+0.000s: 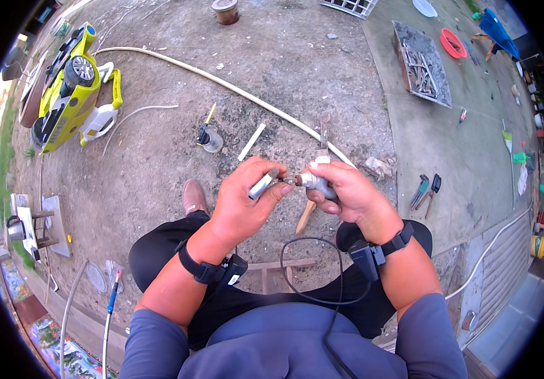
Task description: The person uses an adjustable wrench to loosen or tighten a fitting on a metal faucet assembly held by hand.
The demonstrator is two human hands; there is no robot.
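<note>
My right hand [351,192] is wrapped round a silver metal pipe fitting [317,180], like a valve or tap body, with a threaded end pointing away from me. Its brownish stub faces my left hand [246,196]. Between the left thumb and fingers is a short silver-white bar-shaped tool [263,184], its exact kind unclear. The left fingertips meet the stub of the fitting, and a small dark piece there is too small to name. Just beyond the fitting shows a fork-ended metal wrench [324,129]. Below the right hand lies a wooden handle [306,218], its other end hidden.
A pale hose [240,91] crosses the dirt ahead. Near it lie a small torch-like can [210,139] and a white strip [251,141]. A yellow toy car [69,88] lies far left. To the right are pliers [435,184] and a metal tray [439,88] of tools.
</note>
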